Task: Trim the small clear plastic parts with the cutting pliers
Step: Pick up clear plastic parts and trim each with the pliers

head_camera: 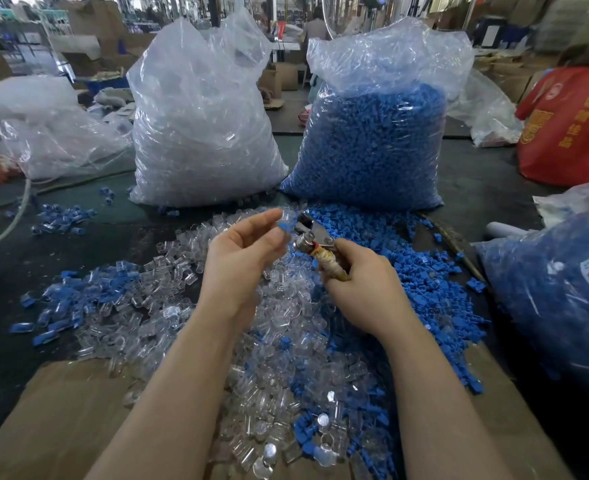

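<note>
Your left hand (243, 249) pinches a small clear part with a blue piece (283, 226) right at the cutter's tip. Your right hand (362, 285) has its fingers clenched round the taped handles of the cutting pliers (312, 237), above the heap of clear parts (251, 341) on the desk (9, 282).

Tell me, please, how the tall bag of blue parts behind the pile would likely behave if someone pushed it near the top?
The bag of blue parts looks heavy: it is packed full and bulges wide at the base. Its thin, crinkled film would probably give before the load shifts. The open, loose top might spill pieces if it tipped.
</note>
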The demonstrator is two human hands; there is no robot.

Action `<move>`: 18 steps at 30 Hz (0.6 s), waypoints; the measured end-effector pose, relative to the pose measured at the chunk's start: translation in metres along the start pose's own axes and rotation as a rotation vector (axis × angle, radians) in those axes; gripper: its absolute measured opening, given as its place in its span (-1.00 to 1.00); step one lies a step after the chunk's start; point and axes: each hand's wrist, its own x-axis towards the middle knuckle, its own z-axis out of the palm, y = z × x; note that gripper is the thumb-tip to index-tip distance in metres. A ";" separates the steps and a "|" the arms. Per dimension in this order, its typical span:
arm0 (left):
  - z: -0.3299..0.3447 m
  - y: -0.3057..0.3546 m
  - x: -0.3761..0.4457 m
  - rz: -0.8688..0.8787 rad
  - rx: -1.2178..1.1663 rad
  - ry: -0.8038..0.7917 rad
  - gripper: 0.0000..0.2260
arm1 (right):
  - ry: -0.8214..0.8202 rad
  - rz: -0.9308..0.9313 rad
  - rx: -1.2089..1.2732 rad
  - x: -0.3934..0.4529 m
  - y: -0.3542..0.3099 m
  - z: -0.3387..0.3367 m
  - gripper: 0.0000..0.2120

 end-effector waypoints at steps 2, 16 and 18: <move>-0.010 0.005 0.005 -0.079 -0.137 0.083 -0.87 | 0.027 0.022 -0.049 0.001 0.003 0.000 -0.89; -0.112 0.028 0.023 -0.082 -1.182 0.677 -0.66 | 0.108 0.311 -0.349 0.001 0.018 -0.001 -0.82; -0.116 0.028 0.022 -0.060 -1.192 0.684 -0.63 | 0.109 0.328 -0.349 0.001 0.019 -0.001 -0.83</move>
